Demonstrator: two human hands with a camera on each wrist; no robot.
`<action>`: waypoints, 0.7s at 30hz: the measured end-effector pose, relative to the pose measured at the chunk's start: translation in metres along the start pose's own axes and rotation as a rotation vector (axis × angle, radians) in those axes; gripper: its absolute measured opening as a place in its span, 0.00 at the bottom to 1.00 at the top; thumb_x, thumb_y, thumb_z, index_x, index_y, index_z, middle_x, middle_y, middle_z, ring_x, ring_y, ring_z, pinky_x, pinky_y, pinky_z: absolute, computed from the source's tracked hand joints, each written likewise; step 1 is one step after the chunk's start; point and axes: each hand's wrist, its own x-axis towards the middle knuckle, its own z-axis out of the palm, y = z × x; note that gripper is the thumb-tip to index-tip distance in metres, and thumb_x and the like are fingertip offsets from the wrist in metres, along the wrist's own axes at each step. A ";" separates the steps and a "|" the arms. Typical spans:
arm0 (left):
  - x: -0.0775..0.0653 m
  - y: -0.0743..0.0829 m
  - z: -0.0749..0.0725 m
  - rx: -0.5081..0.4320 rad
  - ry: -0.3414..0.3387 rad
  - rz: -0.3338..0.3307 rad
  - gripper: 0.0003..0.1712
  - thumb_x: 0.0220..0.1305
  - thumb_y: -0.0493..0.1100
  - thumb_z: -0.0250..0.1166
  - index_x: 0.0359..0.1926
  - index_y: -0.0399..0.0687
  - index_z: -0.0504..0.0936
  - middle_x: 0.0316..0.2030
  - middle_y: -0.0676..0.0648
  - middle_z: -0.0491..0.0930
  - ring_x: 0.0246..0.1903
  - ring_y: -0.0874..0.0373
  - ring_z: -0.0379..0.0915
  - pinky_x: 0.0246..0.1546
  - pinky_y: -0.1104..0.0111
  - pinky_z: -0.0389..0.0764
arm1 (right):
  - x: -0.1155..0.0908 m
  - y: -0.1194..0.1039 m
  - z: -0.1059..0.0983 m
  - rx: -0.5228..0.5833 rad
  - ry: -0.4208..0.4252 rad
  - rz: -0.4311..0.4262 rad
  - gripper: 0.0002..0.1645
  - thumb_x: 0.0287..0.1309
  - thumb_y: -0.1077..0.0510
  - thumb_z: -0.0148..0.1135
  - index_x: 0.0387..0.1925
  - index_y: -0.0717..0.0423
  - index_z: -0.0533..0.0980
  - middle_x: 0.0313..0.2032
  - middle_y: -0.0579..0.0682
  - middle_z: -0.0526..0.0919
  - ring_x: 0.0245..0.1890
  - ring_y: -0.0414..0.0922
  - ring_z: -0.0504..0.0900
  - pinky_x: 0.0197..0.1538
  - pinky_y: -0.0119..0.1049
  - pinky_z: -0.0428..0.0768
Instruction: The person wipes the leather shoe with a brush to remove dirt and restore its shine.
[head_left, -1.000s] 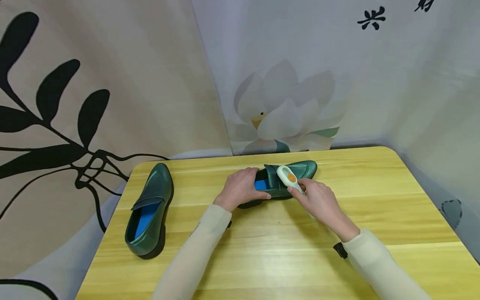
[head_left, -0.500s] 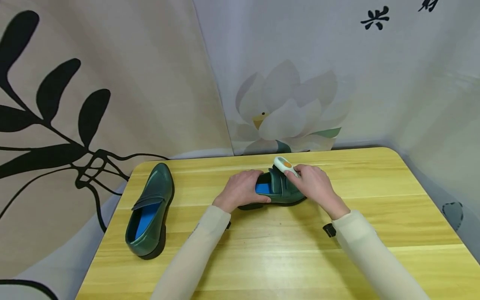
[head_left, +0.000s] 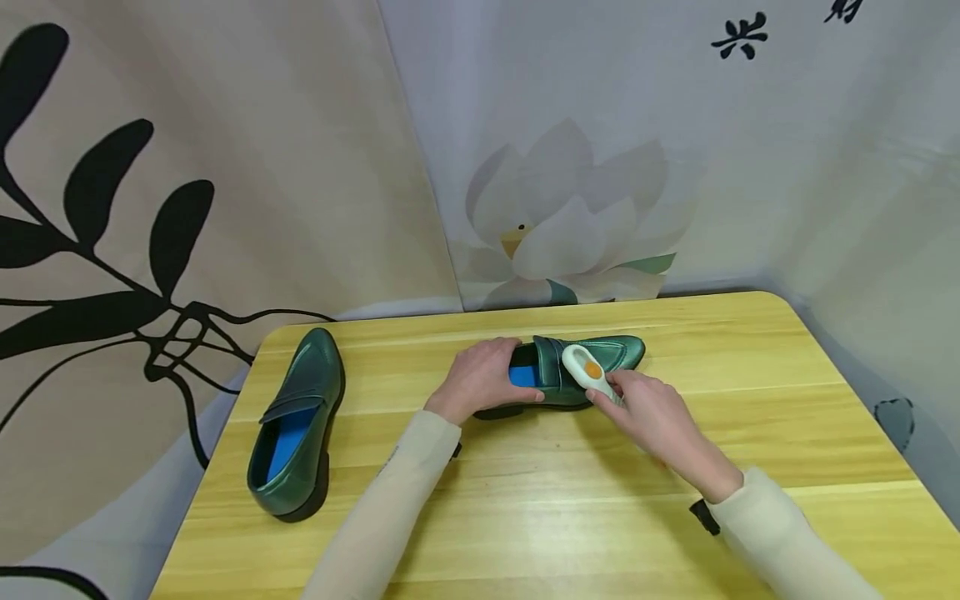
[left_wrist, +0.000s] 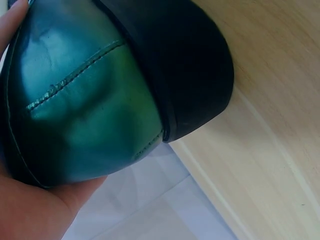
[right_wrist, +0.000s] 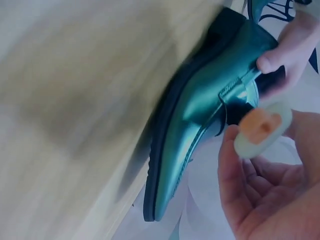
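Observation:
A green leather loafer (head_left: 622,352) with a blue insole lies sideways near the table's back edge, toe to the right. My left hand (head_left: 480,379) grips it at the heel, thumb on the near side; in the left wrist view the green heel (left_wrist: 85,100) and its black sole fill much of the picture. Between thumb and fingers, my right hand (head_left: 660,417) holds a white oval-ended tool (head_left: 583,365) with an orange button-like spot, over the loafer's near side by the strap. Its lower end is hidden by the hand. The right wrist view shows the tool (right_wrist: 265,132) blurred beside the shoe's opening.
A second green loafer (head_left: 296,425) stands at the left of the wooden table (head_left: 525,517), toe toward the back. A pale curtain (head_left: 300,167) with printed leaves and a flower hangs right behind the table's back edge.
My right hand with the white tool went across to the loafer's far side, then came back to the near side and right. The left hand keeps hold of the heel.

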 end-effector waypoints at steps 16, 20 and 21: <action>-0.001 0.001 0.001 0.000 -0.001 0.009 0.56 0.51 0.78 0.72 0.70 0.46 0.74 0.61 0.46 0.81 0.50 0.53 0.78 0.51 0.57 0.82 | 0.010 -0.001 0.002 0.073 0.121 -0.022 0.24 0.71 0.43 0.64 0.48 0.61 0.85 0.29 0.50 0.85 0.24 0.44 0.76 0.29 0.42 0.75; -0.001 0.001 -0.001 -0.008 -0.004 0.010 0.55 0.51 0.77 0.72 0.70 0.46 0.74 0.59 0.46 0.81 0.49 0.54 0.78 0.50 0.58 0.82 | 0.034 -0.005 0.002 0.131 0.063 0.013 0.23 0.73 0.42 0.60 0.45 0.58 0.85 0.17 0.44 0.73 0.17 0.43 0.68 0.24 0.39 0.66; -0.001 0.000 -0.001 -0.009 -0.002 0.007 0.55 0.51 0.77 0.72 0.70 0.46 0.74 0.59 0.46 0.81 0.48 0.54 0.78 0.50 0.58 0.82 | 0.040 -0.006 0.001 0.138 0.054 0.018 0.23 0.73 0.42 0.60 0.43 0.57 0.85 0.16 0.43 0.72 0.17 0.43 0.67 0.24 0.39 0.65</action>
